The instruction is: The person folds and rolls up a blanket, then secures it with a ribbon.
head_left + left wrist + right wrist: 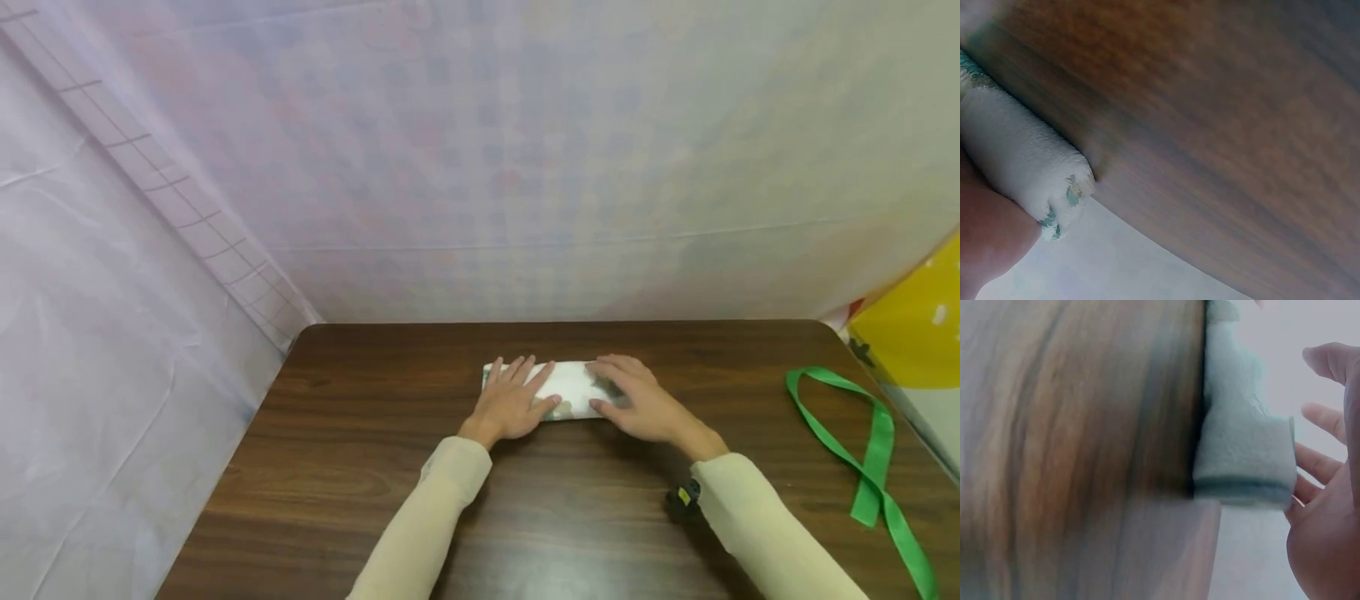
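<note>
A white towel with green patches [576,385] lies folded into a narrow strip near the far side of the brown table. My left hand [512,406] rests on its left part with the fingers spread and straight. At the towel's right end is my right hand [641,402], fingers loosely bent and thumb apart from them. The left wrist view shows the thick, rounded end of the towel [1019,140] beside part of my hand [991,234]. In the right wrist view, the spread fingers [1319,462] are beside the towel [1244,434]; whether they touch it is hard to tell.
A green ribbon [879,450] lies looped on the right side of the table [360,467]. White sheeting [487,167] hangs behind and to the left. A yellow item [911,321] stands past the right edge. A small black device [682,498] sits at my right sleeve.
</note>
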`<state>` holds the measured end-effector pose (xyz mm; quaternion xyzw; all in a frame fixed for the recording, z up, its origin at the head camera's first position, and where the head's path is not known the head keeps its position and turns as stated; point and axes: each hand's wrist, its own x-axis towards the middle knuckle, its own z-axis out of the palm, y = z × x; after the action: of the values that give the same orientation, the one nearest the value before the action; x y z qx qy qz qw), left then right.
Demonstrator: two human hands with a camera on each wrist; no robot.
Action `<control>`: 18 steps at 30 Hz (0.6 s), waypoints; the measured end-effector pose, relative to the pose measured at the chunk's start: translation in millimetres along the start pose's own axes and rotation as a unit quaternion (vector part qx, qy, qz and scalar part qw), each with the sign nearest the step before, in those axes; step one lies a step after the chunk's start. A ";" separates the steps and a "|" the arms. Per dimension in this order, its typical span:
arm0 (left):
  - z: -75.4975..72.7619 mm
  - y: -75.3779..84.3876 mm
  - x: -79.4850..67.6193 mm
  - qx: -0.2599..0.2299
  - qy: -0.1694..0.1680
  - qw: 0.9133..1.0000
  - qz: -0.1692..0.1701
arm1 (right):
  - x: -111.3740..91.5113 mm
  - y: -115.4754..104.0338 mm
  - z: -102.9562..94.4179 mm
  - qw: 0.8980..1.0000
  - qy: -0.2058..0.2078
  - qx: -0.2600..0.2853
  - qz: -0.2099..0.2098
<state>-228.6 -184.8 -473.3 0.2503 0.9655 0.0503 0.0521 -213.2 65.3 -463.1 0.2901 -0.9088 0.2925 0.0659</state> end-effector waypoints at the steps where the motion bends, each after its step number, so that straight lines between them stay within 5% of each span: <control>1: -0.4 0.1 0.0 -0.002 -0.001 1.000 0.000 | -1.9 1.4 -2.4 1.000 0.007 0.002 0.001; 14: -2.1 1.3 -0.7 -0.009 0.005 1.000 0.005 | -47.3 54.7 -68.6 0.995 0.044 -0.050 0.072; 18: -2.4 1.3 -0.8 -0.006 0.003 1.000 0.004 | -66.9 76.3 -85.2 0.986 0.068 -0.078 0.127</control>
<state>-227.5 -184.2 -470.8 0.2540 0.9642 0.0565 0.0507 -205.6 196.9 -450.2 0.1455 -0.9518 0.2457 0.1119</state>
